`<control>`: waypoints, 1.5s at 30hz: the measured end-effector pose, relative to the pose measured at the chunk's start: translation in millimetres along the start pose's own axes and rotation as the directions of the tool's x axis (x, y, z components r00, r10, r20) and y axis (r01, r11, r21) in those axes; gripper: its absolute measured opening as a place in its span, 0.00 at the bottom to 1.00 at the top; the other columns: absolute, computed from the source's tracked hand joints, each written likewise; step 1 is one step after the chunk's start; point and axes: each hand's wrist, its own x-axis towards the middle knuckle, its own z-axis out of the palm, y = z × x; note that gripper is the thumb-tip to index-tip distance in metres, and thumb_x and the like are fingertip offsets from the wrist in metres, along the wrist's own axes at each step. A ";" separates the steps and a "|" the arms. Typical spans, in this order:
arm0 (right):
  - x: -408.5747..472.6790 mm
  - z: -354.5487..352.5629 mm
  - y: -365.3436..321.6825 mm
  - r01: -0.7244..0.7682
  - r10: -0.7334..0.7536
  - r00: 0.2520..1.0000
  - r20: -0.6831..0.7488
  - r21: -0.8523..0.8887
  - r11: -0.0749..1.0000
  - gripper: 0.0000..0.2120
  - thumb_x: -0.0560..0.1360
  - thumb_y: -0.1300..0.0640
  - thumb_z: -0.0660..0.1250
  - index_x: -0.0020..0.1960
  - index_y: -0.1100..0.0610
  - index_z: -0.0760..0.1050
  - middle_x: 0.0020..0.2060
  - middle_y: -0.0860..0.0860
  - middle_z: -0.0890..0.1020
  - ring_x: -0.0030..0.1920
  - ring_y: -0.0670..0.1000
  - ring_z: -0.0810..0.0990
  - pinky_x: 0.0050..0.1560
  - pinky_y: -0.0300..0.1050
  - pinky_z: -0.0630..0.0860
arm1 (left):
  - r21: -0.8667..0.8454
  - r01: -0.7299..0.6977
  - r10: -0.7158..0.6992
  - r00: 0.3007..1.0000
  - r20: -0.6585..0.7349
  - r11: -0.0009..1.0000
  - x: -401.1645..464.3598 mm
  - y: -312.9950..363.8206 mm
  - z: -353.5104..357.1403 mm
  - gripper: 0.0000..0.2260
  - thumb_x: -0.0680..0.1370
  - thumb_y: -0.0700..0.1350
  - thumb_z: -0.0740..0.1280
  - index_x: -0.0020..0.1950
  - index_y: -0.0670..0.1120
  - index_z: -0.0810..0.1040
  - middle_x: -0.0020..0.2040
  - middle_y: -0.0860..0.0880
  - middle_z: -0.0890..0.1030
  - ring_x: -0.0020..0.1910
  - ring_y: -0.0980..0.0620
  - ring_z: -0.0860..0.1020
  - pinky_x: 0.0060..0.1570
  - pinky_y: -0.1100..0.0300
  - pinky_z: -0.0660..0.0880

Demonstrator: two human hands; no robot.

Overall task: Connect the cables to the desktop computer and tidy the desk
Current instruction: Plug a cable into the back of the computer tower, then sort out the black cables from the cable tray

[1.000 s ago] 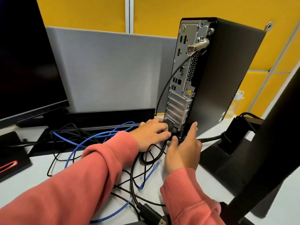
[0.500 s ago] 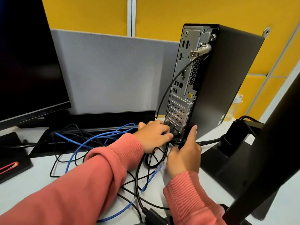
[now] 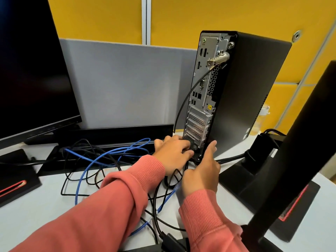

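The black desktop tower (image 3: 245, 88) stands upright with its silver rear panel (image 3: 203, 99) facing me. My left hand (image 3: 172, 153) is at the bottom of that panel, fingers curled round a black power plug (image 3: 194, 147) at the lowest socket. My right hand (image 3: 201, 173) is beside it, index finger straight up against the tower's lower rear corner; its other fingers are hidden. A blue network cable (image 3: 87, 166) and several black cables (image 3: 72, 179) lie tangled on the white desk under my forearms. A silver security lock (image 3: 218, 59) with its cable hangs from the panel's top.
A dark monitor (image 3: 32, 70) stands at the left, with a red-striped black stand base (image 3: 14, 179) below it. Another monitor's back (image 3: 300, 142) and base (image 3: 245, 179) crowd the right. A long black bar (image 3: 118, 133) lies before the grey partition (image 3: 127, 79). A black adapter (image 3: 171, 242) lies at the near edge.
Both hands stay at the tower's base. My left hand has shifted slightly closer to the bottom socket. My view has moved a little.
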 end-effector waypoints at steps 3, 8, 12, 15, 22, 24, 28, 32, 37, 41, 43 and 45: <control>-1.6 -0.5 -1.7 -0.058 0.058 0.998 0.010 0.030 0.998 0.50 0.70 0.72 0.60 0.81 0.41 0.41 0.78 0.51 0.62 0.71 0.53 0.69 0.68 0.47 0.69 | 0.012 0.003 -0.003 1.000 0.010 1.000 -0.3 -2.7 -1.6 0.16 0.83 0.57 0.60 0.36 0.55 0.66 0.57 0.54 0.72 0.59 0.49 0.67 0.56 0.49 0.58; -1.4 0.8 1.9 -0.050 0.051 0.999 -0.012 0.041 0.998 0.46 0.74 0.71 0.59 0.82 0.42 0.43 0.79 0.49 0.59 0.76 0.51 0.63 0.60 0.38 0.64 | 0.063 -0.013 0.009 0.998 0.059 0.998 -0.5 -5.6 -9.2 0.13 0.82 0.61 0.60 0.44 0.55 0.72 0.57 0.55 0.74 0.60 0.50 0.67 0.58 0.48 0.59; -3.5 3.5 3.3 -0.042 0.043 0.999 -0.017 0.047 0.998 0.49 0.72 0.74 0.58 0.81 0.42 0.42 0.81 0.47 0.55 0.78 0.51 0.59 0.68 0.42 0.63 | 0.044 -0.006 0.001 0.993 0.116 0.999 -5.8 -2.2 -21.5 0.13 0.82 0.61 0.60 0.50 0.54 0.77 0.55 0.55 0.74 0.61 0.51 0.71 0.61 0.48 0.61; -5.7 0.0 -0.9 -0.019 0.019 1.000 -0.017 0.000 1.000 0.48 0.72 0.74 0.60 0.82 0.47 0.43 0.81 0.45 0.51 0.79 0.50 0.53 0.73 0.44 0.57 | -0.067 -0.022 0.032 0.989 0.146 0.998 -22.4 -4.9 -32.0 0.13 0.83 0.56 0.63 0.60 0.51 0.80 0.59 0.52 0.79 0.61 0.50 0.76 0.65 0.49 0.68; -16.9 -8.4 -15.7 -0.013 0.013 1.000 -0.013 0.004 1.000 0.44 0.73 0.70 0.62 0.82 0.52 0.46 0.81 0.47 0.52 0.79 0.53 0.54 0.74 0.49 0.59 | -0.206 -0.057 0.074 0.994 0.076 0.977 -107.0 -27.3 -65.5 0.12 0.83 0.49 0.65 0.65 0.51 0.81 0.60 0.54 0.82 0.60 0.57 0.78 0.65 0.58 0.71; -26.4 -12.3 -20.9 0.015 -0.014 1.000 0.021 -0.030 0.999 0.41 0.76 0.67 0.61 0.82 0.51 0.44 0.82 0.46 0.50 0.80 0.54 0.53 0.75 0.51 0.58 | -0.151 -0.060 0.072 0.995 0.076 0.987 -136.3 -38.9 -70.7 0.13 0.83 0.51 0.65 0.66 0.53 0.80 0.65 0.56 0.80 0.66 0.60 0.75 0.70 0.58 0.69; -53.4 -16.6 -28.9 0.144 -0.128 0.971 0.203 -0.066 0.987 0.36 0.81 0.60 0.61 0.82 0.50 0.45 0.82 0.47 0.46 0.81 0.51 0.50 0.77 0.52 0.53 | 0.011 -0.045 0.044 0.997 0.060 0.999 -190.7 -53.2 -65.9 0.15 0.82 0.56 0.65 0.69 0.60 0.76 0.76 0.57 0.69 0.76 0.58 0.63 0.77 0.51 0.59; -84.9 -27.5 -26.9 0.269 -0.205 0.893 0.401 -0.109 0.957 0.32 0.82 0.55 0.62 0.81 0.47 0.51 0.82 0.47 0.51 0.80 0.50 0.53 0.79 0.53 0.54 | 0.072 0.039 -0.042 0.998 0.038 0.997 -237.2 -54.3 -54.2 0.17 0.83 0.57 0.62 0.72 0.64 0.72 0.82 0.57 0.56 0.81 0.55 0.52 0.79 0.51 0.49; -112.7 -45.9 -12.8 0.365 -0.242 0.837 0.491 -0.172 0.915 0.20 0.81 0.52 0.63 0.72 0.45 0.69 0.69 0.46 0.72 0.70 0.52 0.69 0.71 0.59 0.65 | 0.069 0.092 -0.089 0.995 -0.044 0.993 -259.2 -56.6 -37.0 0.18 0.84 0.56 0.59 0.75 0.65 0.68 0.78 0.59 0.64 0.77 0.55 0.59 0.76 0.54 0.52; -122.4 -57.4 -17.9 0.435 -0.257 0.821 0.510 -0.267 0.860 0.04 0.80 0.52 0.63 0.53 0.43 0.71 0.55 0.43 0.74 0.60 0.49 0.71 0.60 0.52 0.66 | 0.014 0.089 -0.086 0.985 -0.147 0.996 -257.9 -56.7 -37.4 0.15 0.84 0.49 0.63 0.70 0.61 0.74 0.63 0.63 0.76 0.66 0.58 0.70 0.68 0.55 0.62; -121.6 -59.9 -22.8 0.447 -0.288 0.828 0.482 -0.254 0.858 0.06 0.79 0.55 0.63 0.51 0.44 0.68 0.52 0.41 0.75 0.56 0.49 0.71 0.55 0.50 0.63 | -0.037 0.091 -0.096 0.978 -0.183 0.995 -258.5 -58.0 -38.2 0.15 0.82 0.46 0.65 0.67 0.61 0.76 0.56 0.62 0.78 0.61 0.58 0.72 0.66 0.53 0.65; -119.6 -61.2 -28.1 0.431 -0.306 0.833 0.461 -0.194 0.881 0.08 0.79 0.58 0.61 0.47 0.45 0.66 0.47 0.41 0.77 0.53 0.50 0.73 0.54 0.51 0.62 | -0.077 0.080 -0.094 0.973 -0.210 0.994 -259.5 -59.1 -38.1 0.15 0.81 0.45 0.66 0.66 0.60 0.77 0.52 0.62 0.78 0.57 0.59 0.73 0.64 0.52 0.68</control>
